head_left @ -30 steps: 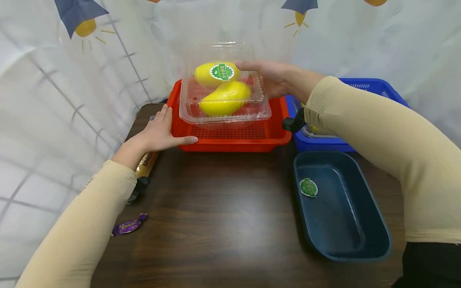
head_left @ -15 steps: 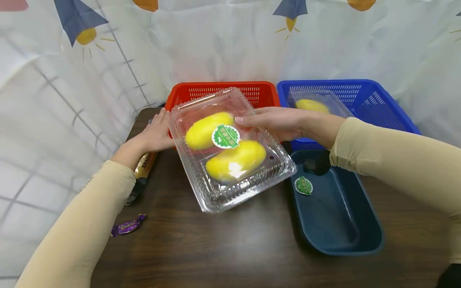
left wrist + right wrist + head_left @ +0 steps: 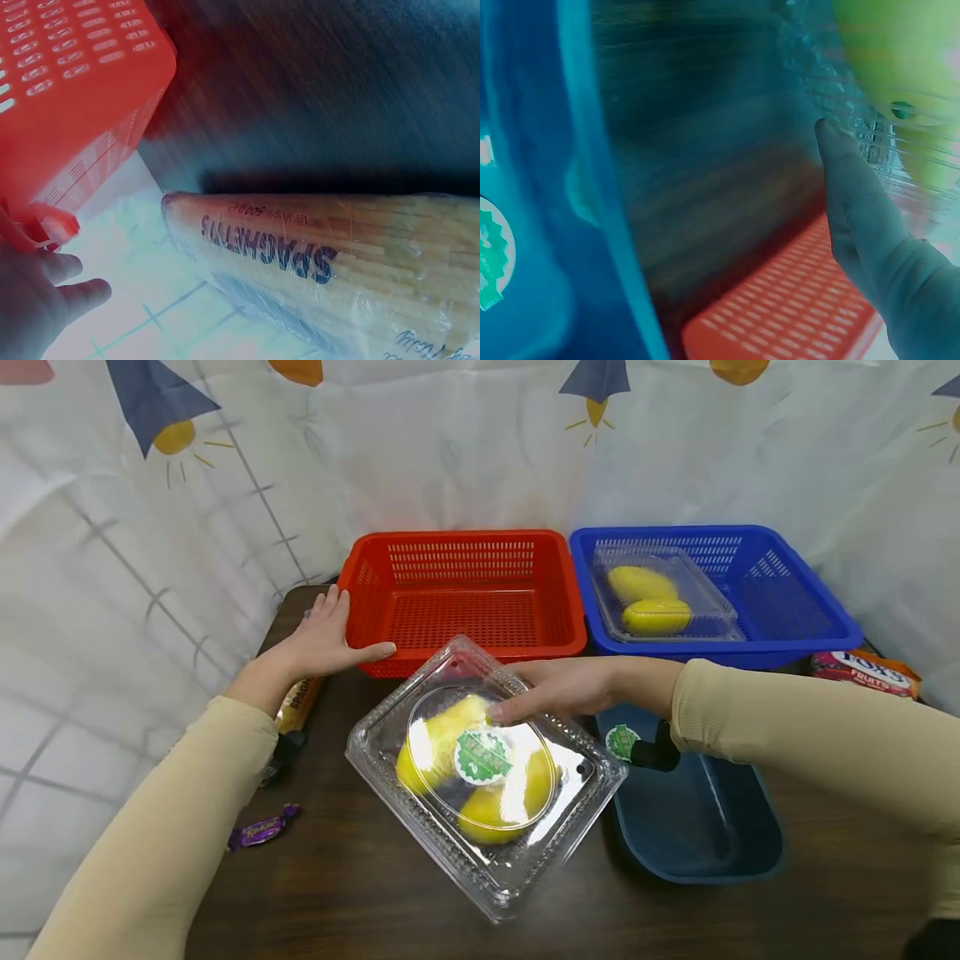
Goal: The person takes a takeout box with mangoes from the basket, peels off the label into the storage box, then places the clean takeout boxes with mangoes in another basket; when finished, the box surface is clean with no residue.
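My right hand point(image 3: 558, 687) grips one side of a clear plastic clamshell box point(image 3: 551, 806), thumb on the lid. Inside lie two yellow fruits that look like mangoes point(image 3: 487, 822); a round green-and-white sticker point(image 3: 482, 757) is on the lid. The box is tilted in front of the red basket point(image 3: 465, 653), turned cornerwise. In the right wrist view, the fingers point(image 3: 866, 217) reach along the box's ribbed side. My left hand point(image 3: 318, 639) rests at the red basket's left rim with straight, spread fingers. In the left wrist view, a spaghetti pack point(image 3: 322, 262) lies beside that basket.
At the back right, a blue basket point(image 3: 787, 652) contains another clear box point(image 3: 708, 602) of yellow fruits. A dark blue tub point(image 3: 697, 827) with a green sticker point(image 3: 622, 742) stands below it. A purple wrapped candy point(image 3: 262, 831) lies left; a Fox's packet point(image 3: 862, 673) lies right.
My right hand has brought the box from above the red basket toward me and turned it cornerwise, lid now facing up toward me. The left hand has stayed at the basket's rim.
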`<control>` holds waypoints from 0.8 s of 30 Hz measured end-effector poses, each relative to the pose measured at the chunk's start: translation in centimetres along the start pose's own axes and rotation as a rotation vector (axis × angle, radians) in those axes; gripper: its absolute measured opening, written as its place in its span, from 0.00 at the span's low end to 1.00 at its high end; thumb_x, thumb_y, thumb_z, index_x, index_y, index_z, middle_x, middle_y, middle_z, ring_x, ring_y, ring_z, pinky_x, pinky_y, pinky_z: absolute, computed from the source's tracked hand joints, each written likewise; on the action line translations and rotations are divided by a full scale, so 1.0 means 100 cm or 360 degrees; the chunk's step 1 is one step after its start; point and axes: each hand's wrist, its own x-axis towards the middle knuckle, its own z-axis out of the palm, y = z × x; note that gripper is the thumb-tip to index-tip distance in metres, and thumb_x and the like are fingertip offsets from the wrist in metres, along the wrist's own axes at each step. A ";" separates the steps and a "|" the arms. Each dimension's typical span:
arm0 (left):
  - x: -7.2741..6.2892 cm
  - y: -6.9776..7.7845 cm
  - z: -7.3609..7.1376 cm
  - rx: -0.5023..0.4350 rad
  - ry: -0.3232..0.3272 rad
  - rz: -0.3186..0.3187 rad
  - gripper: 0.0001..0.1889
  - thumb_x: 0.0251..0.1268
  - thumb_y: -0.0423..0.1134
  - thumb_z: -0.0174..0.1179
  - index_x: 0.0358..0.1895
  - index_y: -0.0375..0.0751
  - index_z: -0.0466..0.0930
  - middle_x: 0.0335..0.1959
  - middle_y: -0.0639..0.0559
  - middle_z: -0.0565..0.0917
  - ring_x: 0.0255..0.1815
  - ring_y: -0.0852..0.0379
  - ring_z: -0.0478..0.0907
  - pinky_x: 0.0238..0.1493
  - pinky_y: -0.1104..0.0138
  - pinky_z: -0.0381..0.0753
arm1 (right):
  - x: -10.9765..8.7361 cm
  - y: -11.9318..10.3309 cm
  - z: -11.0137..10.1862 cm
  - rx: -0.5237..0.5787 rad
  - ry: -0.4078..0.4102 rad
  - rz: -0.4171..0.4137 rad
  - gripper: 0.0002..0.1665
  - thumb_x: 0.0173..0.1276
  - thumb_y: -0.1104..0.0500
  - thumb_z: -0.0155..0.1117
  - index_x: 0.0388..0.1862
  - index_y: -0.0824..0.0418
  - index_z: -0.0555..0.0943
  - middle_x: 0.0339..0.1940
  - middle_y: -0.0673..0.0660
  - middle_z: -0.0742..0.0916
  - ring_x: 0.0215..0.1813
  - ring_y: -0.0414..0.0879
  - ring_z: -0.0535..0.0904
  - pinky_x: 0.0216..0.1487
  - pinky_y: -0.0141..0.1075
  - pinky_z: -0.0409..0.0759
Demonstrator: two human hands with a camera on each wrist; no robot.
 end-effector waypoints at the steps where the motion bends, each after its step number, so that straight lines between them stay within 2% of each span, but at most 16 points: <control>1: 0.000 0.000 0.000 0.0004 0.0006 0.0001 0.64 0.67 0.71 0.52 0.79 0.26 0.23 0.82 0.31 0.22 0.82 0.26 0.23 0.78 0.30 0.34 | 0.002 0.002 0.001 -0.0042 0.0003 0.0019 0.47 0.75 0.42 0.61 0.84 0.49 0.51 0.77 0.55 0.71 0.77 0.55 0.70 0.72 0.57 0.74; 3: 0.001 -0.001 0.001 0.0006 0.0016 0.0006 0.63 0.67 0.71 0.51 0.79 0.27 0.24 0.82 0.30 0.23 0.82 0.25 0.23 0.78 0.30 0.34 | 0.006 0.005 0.003 -0.0150 0.0039 0.0081 0.46 0.76 0.44 0.61 0.84 0.51 0.51 0.78 0.55 0.70 0.77 0.54 0.69 0.74 0.57 0.72; 6: 0.002 -0.001 0.003 -0.0008 0.0034 0.0007 0.62 0.68 0.71 0.50 0.80 0.28 0.24 0.82 0.30 0.23 0.82 0.26 0.23 0.78 0.31 0.33 | 0.013 0.010 0.004 -0.0222 0.0043 0.0128 0.48 0.74 0.45 0.64 0.84 0.53 0.51 0.78 0.54 0.69 0.77 0.52 0.69 0.75 0.53 0.71; 12: -0.005 0.002 0.005 -0.0093 0.0116 0.0028 0.60 0.68 0.73 0.49 0.82 0.35 0.27 0.83 0.33 0.25 0.83 0.29 0.22 0.78 0.31 0.34 | 0.025 0.016 0.003 -0.0153 -0.0045 0.0157 0.43 0.74 0.48 0.64 0.81 0.53 0.57 0.71 0.54 0.77 0.69 0.48 0.77 0.70 0.47 0.78; 15: -0.016 0.005 0.006 -0.0182 0.0258 0.0085 0.56 0.70 0.71 0.50 0.84 0.37 0.34 0.85 0.34 0.33 0.85 0.33 0.28 0.80 0.33 0.39 | 0.029 0.016 0.003 -0.0094 -0.0108 0.0155 0.39 0.75 0.50 0.63 0.79 0.55 0.60 0.65 0.56 0.82 0.65 0.49 0.81 0.66 0.45 0.82; 18: -0.031 0.009 0.009 -0.0279 0.0496 0.0190 0.49 0.71 0.65 0.54 0.82 0.37 0.48 0.84 0.34 0.49 0.84 0.35 0.44 0.80 0.36 0.49 | 0.033 0.017 0.003 -0.0067 -0.0142 0.0159 0.36 0.75 0.52 0.63 0.77 0.56 0.62 0.62 0.56 0.84 0.63 0.49 0.83 0.65 0.44 0.83; 21: -0.046 0.012 0.015 -0.0365 0.0712 0.0310 0.41 0.72 0.59 0.58 0.78 0.35 0.60 0.76 0.34 0.64 0.75 0.36 0.61 0.72 0.39 0.63 | 0.036 0.017 0.004 -0.0064 -0.0150 0.0174 0.35 0.75 0.52 0.64 0.76 0.57 0.64 0.60 0.57 0.85 0.62 0.49 0.84 0.64 0.44 0.83; 24: -0.060 0.013 0.023 -0.0451 0.0796 0.0418 0.34 0.73 0.53 0.60 0.73 0.35 0.67 0.66 0.34 0.73 0.63 0.38 0.70 0.60 0.47 0.72 | 0.038 0.018 0.004 -0.0106 -0.0134 0.0196 0.34 0.75 0.52 0.64 0.74 0.59 0.66 0.59 0.57 0.86 0.61 0.49 0.84 0.64 0.43 0.83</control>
